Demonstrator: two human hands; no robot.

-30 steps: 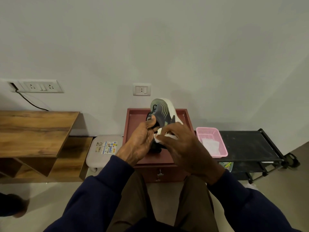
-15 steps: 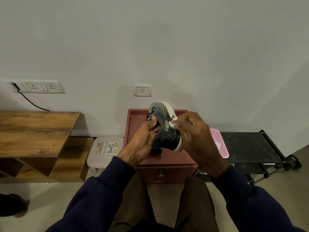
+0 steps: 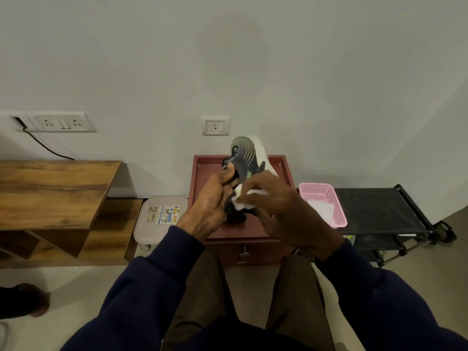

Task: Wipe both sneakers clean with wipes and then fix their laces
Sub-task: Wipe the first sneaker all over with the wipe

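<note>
above maroon wooden cabinet [image 3: 202,173]: dark grey mesh sneaker [image 3: 244,158], white sole, pale green stripes, toe up | left hand [image 3: 211,206] gripping its collar | right hand [image 3: 278,211] pinching crumpled white wipe [image 3: 244,201] against its side

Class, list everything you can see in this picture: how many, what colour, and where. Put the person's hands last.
sneaker: 1, dark grey with white sole, held above the cabinet
wipe: 1, white, against the sneaker
cabinet: 1, dark red, centre, by the wall
basket: 1, pink, at the rack's left end
rack: 1, black, far right
stool: 1, beige, left of the cabinet
desk: 1, brown wood, left
wall sockets: 2, white, on the wall
left hand: 1, grips the sneaker
right hand: 1, holds the wipe
</note>
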